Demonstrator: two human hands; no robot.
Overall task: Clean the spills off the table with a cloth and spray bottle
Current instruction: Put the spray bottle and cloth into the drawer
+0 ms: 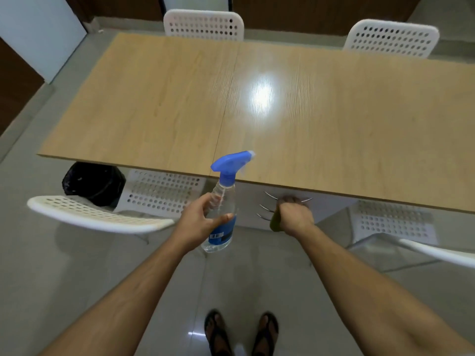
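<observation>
White perforated chairs (203, 25) and a black bin (93, 182).

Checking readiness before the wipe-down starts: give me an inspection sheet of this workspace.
Surface: wooden table, light glare, no spill discernible.
Job's things: spray bottle with blue trigger head, held upright short of the table edge; green cloth, bunched.
Clutter: nothing seen on the table.
Grippers: left hand grips the bottle; right hand clutches the cloth.
Cables: nothing seen.
Surroundings: white perforated chairs around the table, black bin beside it, tiled floor.
</observation>
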